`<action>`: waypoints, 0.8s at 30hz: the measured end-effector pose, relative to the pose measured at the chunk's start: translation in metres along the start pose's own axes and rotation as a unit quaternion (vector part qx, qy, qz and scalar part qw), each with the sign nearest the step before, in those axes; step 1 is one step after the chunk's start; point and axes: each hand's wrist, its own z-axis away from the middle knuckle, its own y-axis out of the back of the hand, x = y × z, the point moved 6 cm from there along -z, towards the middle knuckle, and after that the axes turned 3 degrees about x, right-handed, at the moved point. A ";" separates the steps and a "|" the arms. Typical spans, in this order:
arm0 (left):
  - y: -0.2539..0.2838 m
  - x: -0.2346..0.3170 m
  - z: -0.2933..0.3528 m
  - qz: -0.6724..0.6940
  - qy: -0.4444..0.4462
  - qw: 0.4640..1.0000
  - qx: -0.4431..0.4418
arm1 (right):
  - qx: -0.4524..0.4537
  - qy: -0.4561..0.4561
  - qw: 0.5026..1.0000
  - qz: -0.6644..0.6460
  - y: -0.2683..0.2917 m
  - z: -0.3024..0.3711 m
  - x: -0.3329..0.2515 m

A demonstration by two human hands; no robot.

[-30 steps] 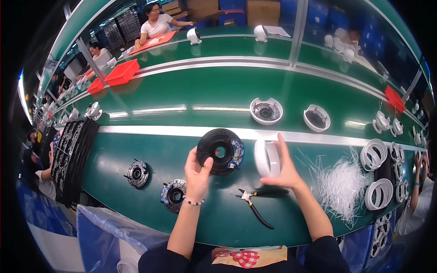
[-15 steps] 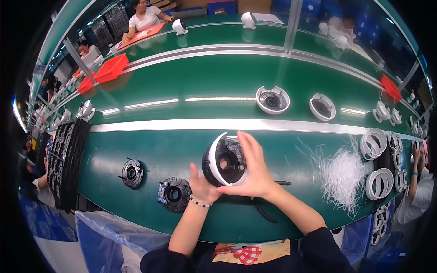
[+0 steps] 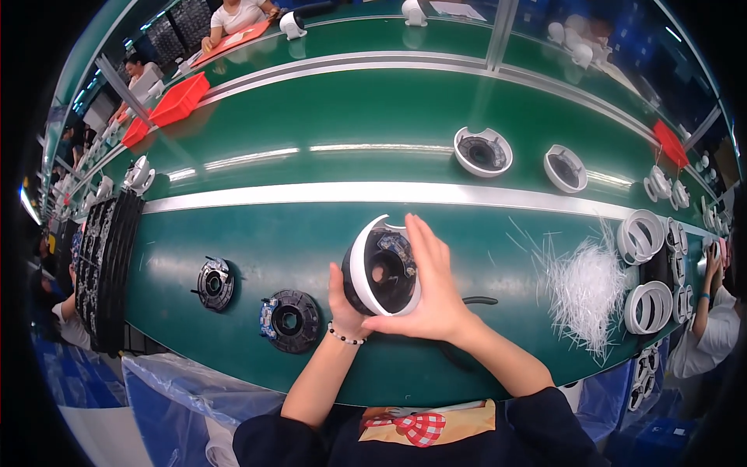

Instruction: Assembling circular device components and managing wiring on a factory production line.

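Stretching across the scene, a green table (image 3: 482, 249) had a stack of black trays (image 3: 109, 272) at its left end and a heap of clear plastic strips (image 3: 587, 296) on its right. Near the middle, above the table, the right hand (image 3: 437, 292), fingers spread wide, gripped a notched white plastic ring (image 3: 359, 268) around a black round module (image 3: 401, 296); the left hand (image 3: 346, 307) cupped the module's left side, fingers mostly hidden.

Dark top (image 3: 342, 440) worn, sleeves (image 3: 552, 428) cut short, forearms (image 3: 315, 385) left bare. Front is marked by a yellow panel (image 3: 470, 421) with a red-and-white checked bow (image 3: 419, 429). Left wrist (image 3: 334, 352) is ringed by a black-and-white beaded bracelet (image 3: 343, 338).
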 end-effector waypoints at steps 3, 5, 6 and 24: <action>-0.002 0.000 -0.004 -0.017 0.011 1.000 0.021 | -0.025 0.052 0.998 0.034 -0.001 -0.001 -0.002; -0.003 0.001 -0.005 0.000 0.015 0.999 0.039 | -0.029 0.075 0.996 0.031 0.000 -0.001 -0.002; -0.003 0.001 -0.006 0.001 0.014 0.999 0.040 | -0.032 0.099 0.994 0.030 0.001 -0.001 -0.003; -0.011 -0.013 -0.006 -0.017 0.065 0.997 0.046 | -0.026 0.056 0.995 0.080 -0.003 0.005 0.004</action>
